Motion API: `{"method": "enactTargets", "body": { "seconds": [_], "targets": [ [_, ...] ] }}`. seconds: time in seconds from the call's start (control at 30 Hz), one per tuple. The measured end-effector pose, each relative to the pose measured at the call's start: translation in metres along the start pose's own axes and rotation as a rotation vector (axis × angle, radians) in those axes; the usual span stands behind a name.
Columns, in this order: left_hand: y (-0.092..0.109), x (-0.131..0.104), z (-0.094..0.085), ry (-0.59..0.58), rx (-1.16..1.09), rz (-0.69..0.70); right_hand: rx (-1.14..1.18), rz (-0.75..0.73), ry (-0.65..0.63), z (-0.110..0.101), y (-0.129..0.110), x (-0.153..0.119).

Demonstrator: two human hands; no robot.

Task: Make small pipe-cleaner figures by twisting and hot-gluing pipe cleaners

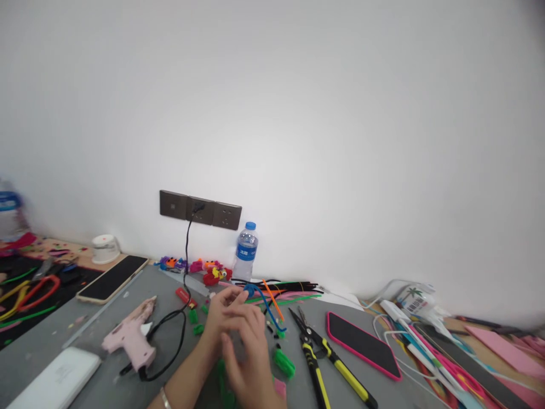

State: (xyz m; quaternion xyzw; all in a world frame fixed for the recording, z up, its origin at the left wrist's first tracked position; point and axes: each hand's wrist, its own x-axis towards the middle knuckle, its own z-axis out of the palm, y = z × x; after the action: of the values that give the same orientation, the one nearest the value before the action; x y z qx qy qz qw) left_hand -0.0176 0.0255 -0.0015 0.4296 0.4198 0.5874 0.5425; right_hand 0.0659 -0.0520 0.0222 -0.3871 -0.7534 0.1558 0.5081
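Both hands meet above the grey mat at the lower middle of the head view. Fingertips of my left hand are pinched on a blue pipe cleaner, coiled at one end, its long tail curving down to the right. My right hand is beside it with bent fingers near the coil; whether it grips anything is hidden. Below and to the right lies a green fuzzy piece. An orange stick lies just behind the blue tail.
Yellow-black pliers and a pink-edged phone lie right. A pink glue gun with black cord, a white power bank and another phone are left. A water bottle stands by the wall.
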Motion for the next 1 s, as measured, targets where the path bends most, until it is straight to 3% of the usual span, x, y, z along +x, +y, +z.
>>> {"method": "enactTargets", "body": {
  "seconds": [0.1, 0.17, 0.4, 0.57, 0.7, 0.83, 0.93, 1.0],
  "targets": [
    [-0.002, -0.001, 0.0, 0.071, 0.053, 0.049, 0.116, -0.122, -0.225, 0.025, -0.023, -0.003],
    [-0.006, -0.002, -0.001, 0.037, 0.077, 0.111, 0.118, -0.151, -0.326, 0.048, -0.037, -0.003],
    [-0.018, 0.0, -0.007, -0.015, 0.087, 0.154, -0.379, 0.201, -0.636, 0.131, -0.068, 0.019],
    [-0.01, 0.001, -0.008, 0.004, 0.047, 0.135, -0.553, 0.251, -0.677, 0.172, -0.059, 0.027],
    [-0.009, 0.0, -0.006, 0.017, 0.033, 0.128, -0.561, 0.302, -0.677, 0.178, -0.056, 0.021],
    [-0.014, 0.001, -0.003, -0.002, 0.049, 0.134, -0.5, 0.362, -0.654, 0.164, -0.058, 0.023],
    [-0.017, 0.0, -0.001, -0.01, 0.081, 0.147, -0.312, 0.417, -0.626, 0.146, -0.055, 0.029],
    [-0.018, -0.001, 0.0, -0.023, 0.105, 0.156, -0.114, 0.412, -0.513, 0.134, -0.051, 0.032]
  ]
}}
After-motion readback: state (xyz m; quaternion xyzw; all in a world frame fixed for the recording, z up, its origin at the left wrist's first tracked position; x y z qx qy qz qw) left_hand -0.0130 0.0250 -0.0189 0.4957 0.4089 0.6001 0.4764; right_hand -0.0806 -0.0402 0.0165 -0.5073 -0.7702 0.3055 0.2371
